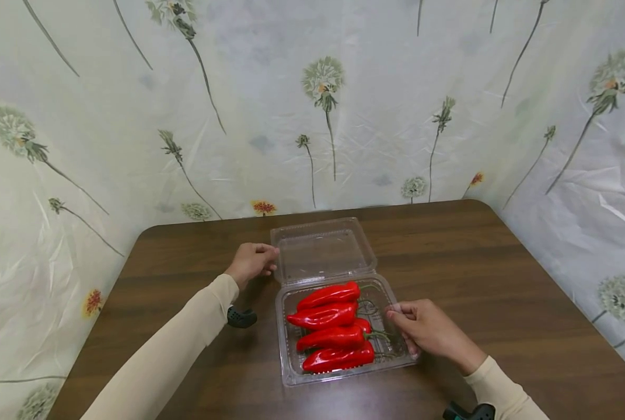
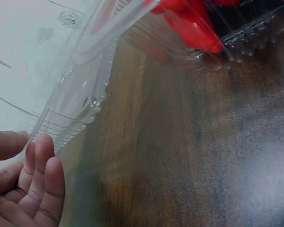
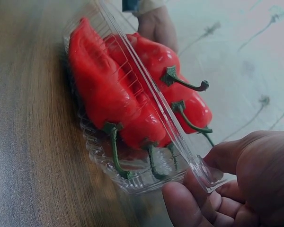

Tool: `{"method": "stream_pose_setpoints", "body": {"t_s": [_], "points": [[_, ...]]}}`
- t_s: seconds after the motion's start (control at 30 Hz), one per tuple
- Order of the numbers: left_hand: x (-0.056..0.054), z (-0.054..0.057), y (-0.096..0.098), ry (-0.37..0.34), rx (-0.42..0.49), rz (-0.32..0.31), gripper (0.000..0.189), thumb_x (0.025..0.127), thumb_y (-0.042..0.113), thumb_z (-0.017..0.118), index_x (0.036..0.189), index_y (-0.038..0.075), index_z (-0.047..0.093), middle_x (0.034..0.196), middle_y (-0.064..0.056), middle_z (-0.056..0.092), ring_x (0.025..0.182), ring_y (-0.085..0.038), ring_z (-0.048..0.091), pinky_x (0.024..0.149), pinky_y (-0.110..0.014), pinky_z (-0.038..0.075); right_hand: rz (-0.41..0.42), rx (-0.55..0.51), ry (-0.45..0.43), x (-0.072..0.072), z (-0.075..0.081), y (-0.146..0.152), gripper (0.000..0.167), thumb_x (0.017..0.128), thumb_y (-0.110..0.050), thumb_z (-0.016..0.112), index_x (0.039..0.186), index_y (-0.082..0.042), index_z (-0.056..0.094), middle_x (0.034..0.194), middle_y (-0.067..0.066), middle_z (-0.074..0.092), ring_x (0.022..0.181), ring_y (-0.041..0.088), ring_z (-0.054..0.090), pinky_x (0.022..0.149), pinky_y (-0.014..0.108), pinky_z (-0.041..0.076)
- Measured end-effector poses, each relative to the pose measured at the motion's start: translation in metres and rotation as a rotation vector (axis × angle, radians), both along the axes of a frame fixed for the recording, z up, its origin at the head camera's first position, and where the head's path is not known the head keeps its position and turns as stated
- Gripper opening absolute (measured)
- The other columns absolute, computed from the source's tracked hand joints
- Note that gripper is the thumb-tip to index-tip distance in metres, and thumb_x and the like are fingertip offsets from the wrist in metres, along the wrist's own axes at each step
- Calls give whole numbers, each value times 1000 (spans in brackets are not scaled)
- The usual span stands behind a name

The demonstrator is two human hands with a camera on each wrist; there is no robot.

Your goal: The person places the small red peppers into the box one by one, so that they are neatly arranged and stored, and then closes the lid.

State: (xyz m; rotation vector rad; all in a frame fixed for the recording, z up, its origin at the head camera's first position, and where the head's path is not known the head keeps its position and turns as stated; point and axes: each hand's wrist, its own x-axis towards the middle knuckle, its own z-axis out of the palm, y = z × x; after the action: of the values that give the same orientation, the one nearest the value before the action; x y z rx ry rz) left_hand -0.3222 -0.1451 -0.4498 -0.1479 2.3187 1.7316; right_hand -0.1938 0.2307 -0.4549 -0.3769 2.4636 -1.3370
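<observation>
On the table sits a clear plastic clamshell container, its hinged lid laid back on the far side. Several glossy red peppers with green stems lie side by side in the base; their stems point right in the head view. My left hand pinches the left edge of the lid between thumb and fingers, as the left wrist view also shows. With thumb and fingers, my right hand grips the right rim of the base; in the right wrist view the rim runs between them.
A dark brown wooden table with rounded far corners holds the container. Behind it and at both sides hangs pale sheeting printed with dandelions. Black wrist straps show at both sleeves.
</observation>
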Motion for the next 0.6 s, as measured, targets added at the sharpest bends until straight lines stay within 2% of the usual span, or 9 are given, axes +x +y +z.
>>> {"method": "stream_pose_setpoints", "body": {"t_s": [0.2,0.43,0.6], "points": [[-1,-2,-1,53,29,9,29,99,19,67,120,0,70,101,-11,69,74,-13,67,71,-28,59,-5,7,1,0,1,-1,26,103,-25,60,109,-2,71,52,2,50,41,16,52,38,26,39],[4,1,-3,106,59,25,32,98,20,68,125,3,68,100,-11,68,78,-16,68,78,-37,60,5,10,12,-1,1,-1,26,103,-26,59,105,-3,72,51,2,50,40,16,53,39,26,39],[7,2,-3,165,86,43,30,97,18,69,124,4,67,98,-12,68,78,-18,68,74,-31,59,-2,3,5,-1,0,-2,27,103,-26,59,110,-2,71,52,3,50,40,16,52,39,27,41]]}}
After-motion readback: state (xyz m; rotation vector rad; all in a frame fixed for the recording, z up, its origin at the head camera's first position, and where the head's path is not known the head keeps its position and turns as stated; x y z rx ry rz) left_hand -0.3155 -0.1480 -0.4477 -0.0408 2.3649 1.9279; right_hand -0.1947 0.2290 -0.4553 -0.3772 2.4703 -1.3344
